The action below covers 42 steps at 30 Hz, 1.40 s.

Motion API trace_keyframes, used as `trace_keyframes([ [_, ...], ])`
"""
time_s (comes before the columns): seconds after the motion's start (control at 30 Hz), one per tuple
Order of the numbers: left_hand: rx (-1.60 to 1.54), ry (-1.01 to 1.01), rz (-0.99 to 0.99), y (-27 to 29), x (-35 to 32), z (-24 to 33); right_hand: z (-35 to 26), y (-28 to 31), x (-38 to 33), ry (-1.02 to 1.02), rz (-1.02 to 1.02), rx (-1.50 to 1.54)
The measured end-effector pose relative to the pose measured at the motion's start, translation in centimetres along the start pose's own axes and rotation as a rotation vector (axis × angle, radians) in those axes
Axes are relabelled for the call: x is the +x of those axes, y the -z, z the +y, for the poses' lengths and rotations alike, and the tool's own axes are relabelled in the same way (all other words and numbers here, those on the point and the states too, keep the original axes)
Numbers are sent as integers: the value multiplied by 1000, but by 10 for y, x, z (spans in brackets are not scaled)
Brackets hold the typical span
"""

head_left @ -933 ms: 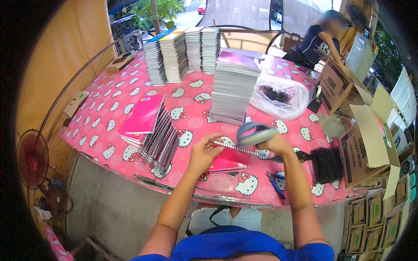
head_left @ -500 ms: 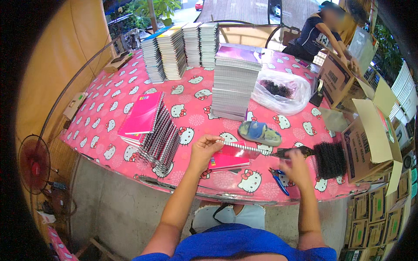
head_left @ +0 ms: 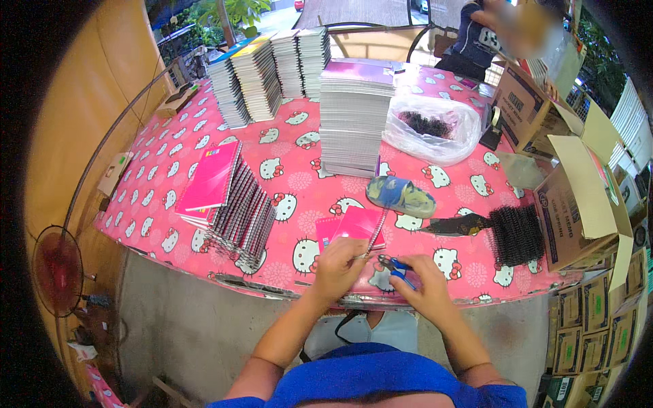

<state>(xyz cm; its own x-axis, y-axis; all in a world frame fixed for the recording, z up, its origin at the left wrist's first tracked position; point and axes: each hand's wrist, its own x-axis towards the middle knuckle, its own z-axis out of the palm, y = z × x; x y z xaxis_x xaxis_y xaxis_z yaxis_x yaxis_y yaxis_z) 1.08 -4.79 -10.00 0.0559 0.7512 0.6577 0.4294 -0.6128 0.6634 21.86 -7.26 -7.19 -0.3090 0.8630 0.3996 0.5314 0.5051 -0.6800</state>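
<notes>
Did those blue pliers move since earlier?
Yes, leftward: the blue pliers, now in the right hand, are farther left of the black spiral coils than before.

You stand at a long table (head_left: 136,234) in a daylit, partly open workroom.
A pink cloth (head_left: 292,153) printed with white cat faces covers your tabletop, and a grey floor (head_left: 183,319) shows below its near edge; to your left is an orange-tan wall (head_left: 88,122) with a round fan (head_left: 58,272) low beside it, ahead of you grey screens (head_left: 354,12) hang by bright openings with green foliage (head_left: 245,13) to their left, and at your far right is a pale corrugated sheet (head_left: 629,156).
</notes>
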Motion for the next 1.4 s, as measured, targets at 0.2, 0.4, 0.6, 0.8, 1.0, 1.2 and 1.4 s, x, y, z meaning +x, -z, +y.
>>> trace_keyframes([
  [0.2,-23,21,91,3,1,1,-21,-11,14,67,7,-39],
  [0.4,49,-19,136,2,4,12,-21,-15,9,22,55,11],
  [0.6,144,-108,117,2,7,8,-19,-5,13,95,14,-70],
  [0.8,140,-330,4,17,19,7,-8,-7,12,-251,-141,483],
  [1.0,-154,-89,854,127,87,58,67,20,-9,-453,-168,-493],
  [1.2,-20,475,902,257,49,-47,0,-18,78,286,167,-202],
  [1.4,-184,333,894,229,70,-42,-121,-142,216,532,255,-50],
])
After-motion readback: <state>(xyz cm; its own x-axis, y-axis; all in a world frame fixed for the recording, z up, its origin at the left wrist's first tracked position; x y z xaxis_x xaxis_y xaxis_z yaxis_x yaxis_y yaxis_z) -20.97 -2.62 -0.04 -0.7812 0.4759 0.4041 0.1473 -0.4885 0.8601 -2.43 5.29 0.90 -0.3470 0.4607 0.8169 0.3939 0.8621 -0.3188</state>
